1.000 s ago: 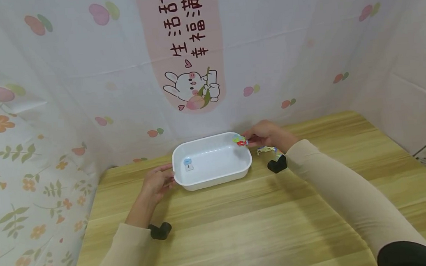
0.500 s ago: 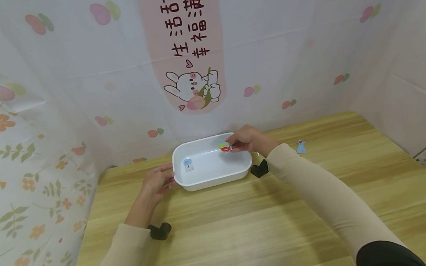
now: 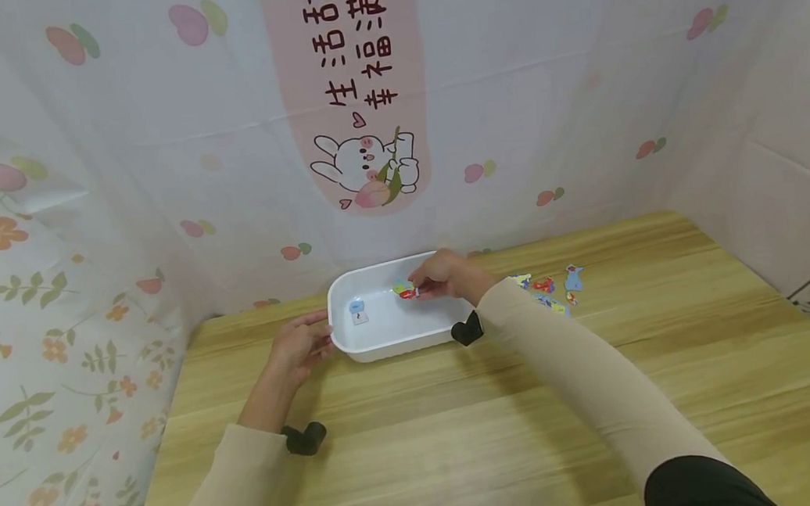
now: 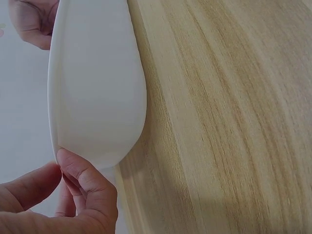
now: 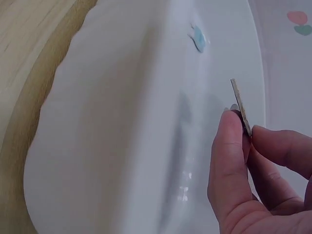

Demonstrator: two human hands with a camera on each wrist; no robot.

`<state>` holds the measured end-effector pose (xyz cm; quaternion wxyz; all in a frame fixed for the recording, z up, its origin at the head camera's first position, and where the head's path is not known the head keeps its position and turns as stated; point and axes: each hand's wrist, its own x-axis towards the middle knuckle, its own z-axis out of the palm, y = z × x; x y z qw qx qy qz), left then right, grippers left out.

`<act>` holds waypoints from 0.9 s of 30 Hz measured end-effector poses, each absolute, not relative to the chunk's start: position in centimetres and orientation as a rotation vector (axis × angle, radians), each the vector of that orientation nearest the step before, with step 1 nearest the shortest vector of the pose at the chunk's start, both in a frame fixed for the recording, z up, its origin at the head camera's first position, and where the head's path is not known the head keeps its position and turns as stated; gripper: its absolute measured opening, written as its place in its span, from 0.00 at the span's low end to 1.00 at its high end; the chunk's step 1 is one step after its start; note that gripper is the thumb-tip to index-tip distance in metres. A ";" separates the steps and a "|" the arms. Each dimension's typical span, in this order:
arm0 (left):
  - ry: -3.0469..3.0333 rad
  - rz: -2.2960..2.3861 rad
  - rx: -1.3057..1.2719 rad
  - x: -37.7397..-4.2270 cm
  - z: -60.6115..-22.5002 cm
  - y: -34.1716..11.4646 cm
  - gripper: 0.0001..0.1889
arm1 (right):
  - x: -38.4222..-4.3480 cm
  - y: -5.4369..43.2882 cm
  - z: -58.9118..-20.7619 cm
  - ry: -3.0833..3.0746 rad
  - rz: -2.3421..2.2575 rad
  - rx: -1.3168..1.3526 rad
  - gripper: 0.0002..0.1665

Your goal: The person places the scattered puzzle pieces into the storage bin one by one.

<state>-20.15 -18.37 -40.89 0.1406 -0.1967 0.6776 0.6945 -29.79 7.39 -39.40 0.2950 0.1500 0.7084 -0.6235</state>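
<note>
A white oblong tray (image 3: 398, 349) stands on the wooden table at the backdrop. My left hand (image 3: 298, 345) pinches its left end; in the left wrist view, the thumb and finger meet at the rim. Over the tray's inside, my right hand (image 3: 445, 272) pinches a thin colourful cut-out piece (image 3: 404, 290), green and red. The right wrist view shows this piece (image 5: 240, 105) edge-on between thumb and fingers, a dark part behind it. On the tray floor at the left lie a light blue piece (image 3: 356, 306) and a whitish piece (image 3: 360, 318).
Right of the tray, several flat colourful cut-outs lie on the table (image 3: 419, 448), among them a red one (image 3: 543, 285) and a blue one (image 3: 573, 279). A printed cloth (image 3: 230, 179) hangs right behind the tray. Black mounts (image 3: 305, 440) sit at both wrists.
My right hand has moved left from the tray's right rim to over its inside, carrying the cut-out piece. The left hand and tray have stayed put. More cut-outs on the table show now.
</note>
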 end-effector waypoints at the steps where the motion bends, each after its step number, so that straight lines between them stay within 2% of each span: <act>1: 1.957 2.007 -0.571 -20.2 -40.9 -18.4 0.21 | -29.7 7.2 -39.5 1.889 -1.654 0.402 0.17; 27: 1.939 2.036 -0.539 -20.2 -41.2 -18.7 0.22 | -29.0 3.5 -41.1 1.906 -1.622 0.447 0.16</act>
